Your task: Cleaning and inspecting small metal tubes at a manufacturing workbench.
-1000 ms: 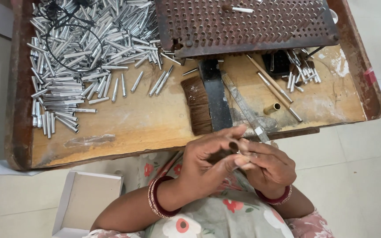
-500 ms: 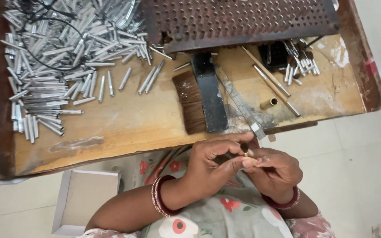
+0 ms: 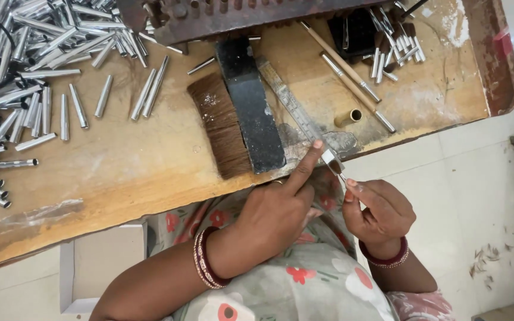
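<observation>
Nearest the camera, the right hand (image 3: 379, 215) is closed in a pinch on a thin metal tool (image 3: 332, 161), whose flat shiny end rests at the front edge of the wooden surface (image 3: 126, 178). The left hand (image 3: 275, 208) is mostly curled, with only the forefinger stretched out; its tip touches the surface just beside the tool's flat end, and the pictures do not show it holding anything. Red bangles (image 3: 204, 266) sit on that wrist.

Just beyond the fingertip lie a black-backed brush (image 3: 233, 122), bristles to the left, and a narrow metal ruler (image 3: 290, 101) running diagonally beside it. A short brass tube (image 3: 348, 117) and two long wooden-handled sticks (image 3: 343, 65) lie a little farther right.

Farther back, a large heap of silver tubes (image 3: 25, 77) covers the left of the surface, with a smaller bunch (image 3: 394, 47) at the far right beside a dark block. The rusty perforated plate (image 3: 221, 15) at the far edge shows almost no tubes in the holes that are in view, so most of the work appears to remain.
</observation>
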